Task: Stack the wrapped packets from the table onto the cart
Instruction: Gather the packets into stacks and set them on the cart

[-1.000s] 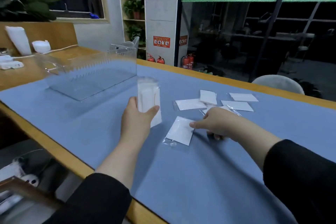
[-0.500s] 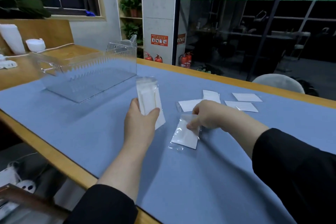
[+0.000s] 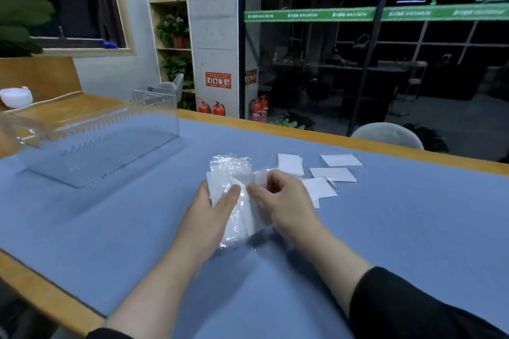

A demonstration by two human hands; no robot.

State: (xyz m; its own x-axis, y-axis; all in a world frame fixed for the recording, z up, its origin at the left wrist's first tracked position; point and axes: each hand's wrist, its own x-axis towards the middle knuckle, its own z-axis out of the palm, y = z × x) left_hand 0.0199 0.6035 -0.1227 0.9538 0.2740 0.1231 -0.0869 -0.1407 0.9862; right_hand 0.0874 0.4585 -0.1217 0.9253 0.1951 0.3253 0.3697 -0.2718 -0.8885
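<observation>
A clear plastic bin (image 3: 91,146) sits off to the left on the blue table mat (image 3: 385,228), nothing between it and the hands. Four flat white wrapped packets (image 3: 334,174) lie beyond the right hand (image 3: 286,201). Both it and the left hand (image 3: 212,215) grip a small stack of clear-wrapped white packets (image 3: 237,201) just above the mat, fingers curled round it.

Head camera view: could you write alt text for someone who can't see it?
Two bare hands meet over a blue table mat: the left hand grips a bundle of clear-wrapped white packets while the right hand pinches another packet against it. Four more loose packets lie just beyond, and a clear plastic bin stands to the left.
</observation>
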